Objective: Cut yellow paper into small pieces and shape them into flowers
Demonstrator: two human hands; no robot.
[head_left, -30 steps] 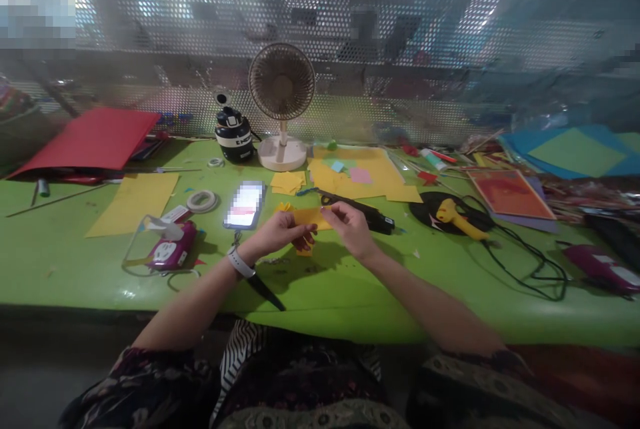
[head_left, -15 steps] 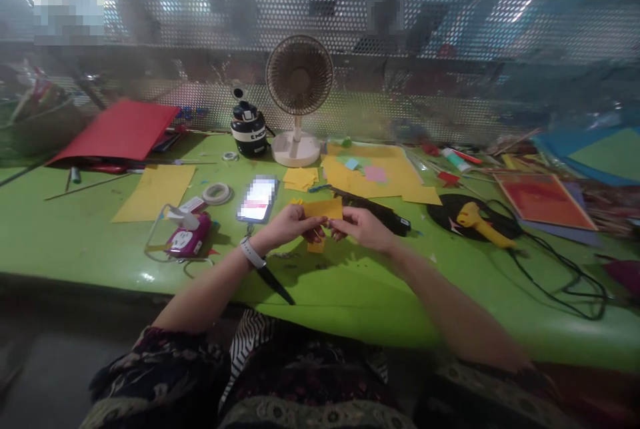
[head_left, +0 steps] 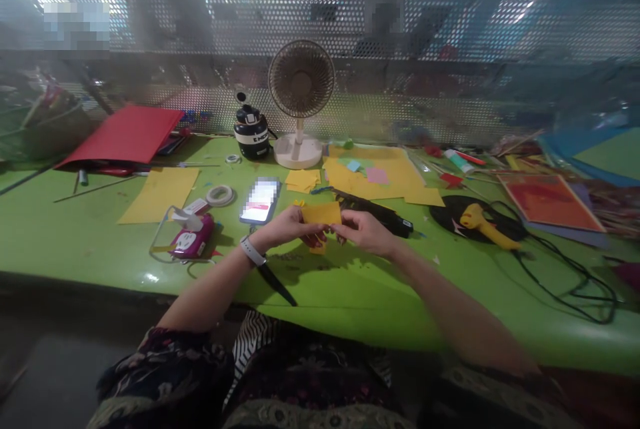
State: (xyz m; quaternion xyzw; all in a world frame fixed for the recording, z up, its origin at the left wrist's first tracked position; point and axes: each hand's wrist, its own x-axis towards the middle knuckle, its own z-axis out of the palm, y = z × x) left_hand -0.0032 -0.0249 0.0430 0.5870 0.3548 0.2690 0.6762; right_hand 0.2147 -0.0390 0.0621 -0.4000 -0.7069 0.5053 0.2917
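Observation:
A small piece of yellow paper (head_left: 321, 213) is held up over the green table (head_left: 345, 302). My left hand (head_left: 285, 229) pinches its left and lower edge, while my right hand (head_left: 367, 232) grips the lower right corner. The thumbs nearly meet at the bottom edge; the fingers behind the paper are partly hidden. Under the hands lies another yellow scrap (head_left: 318, 247). Just beyond my right hand rests a black elongated tool (head_left: 377, 212). A phone (head_left: 259, 201) with a lit screen lies beyond my left hand.
Behind stand a small fan (head_left: 301, 79) and a black bottle (head_left: 252, 135). Yellow sheets (head_left: 400, 169) and paper pieces (head_left: 301, 180) lie ahead. At right is a yellow glue gun (head_left: 485, 225) with its cord; at left, a tape roll (head_left: 220, 195), a purple box (head_left: 193, 235) and a red folder (head_left: 125, 135).
The yellow paper is tilted a little differently and shows more of its face. Both hands keep their hold on it. The whole view has shifted slightly.

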